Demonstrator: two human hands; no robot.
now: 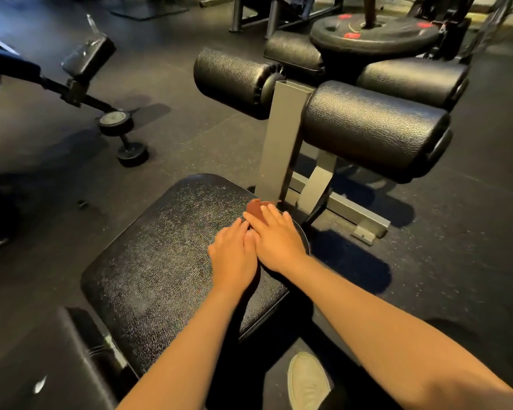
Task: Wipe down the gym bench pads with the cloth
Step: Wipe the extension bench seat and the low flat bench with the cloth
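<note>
Seat pad (160, 261) first, with the roller pads (373, 128) beyond it awaiting their turn. Neither grip is closed: your right hand (274, 241) presses the brown cloth (253, 210) flat at the pad's far right corner, and your left hand (234, 255) lies flat just beside it. Keep the pressure even and sweep overlapping strokes back toward you.

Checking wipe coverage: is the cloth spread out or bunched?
Cannot tell: left hand and right hand cover the cloth; only a brown edge shows.

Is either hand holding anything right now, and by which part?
Nothing is gripped. The right hand presses flat on the near part of the brown cloth, at the far corner of the seat pad; the left hand lies flat beside it.
</note>
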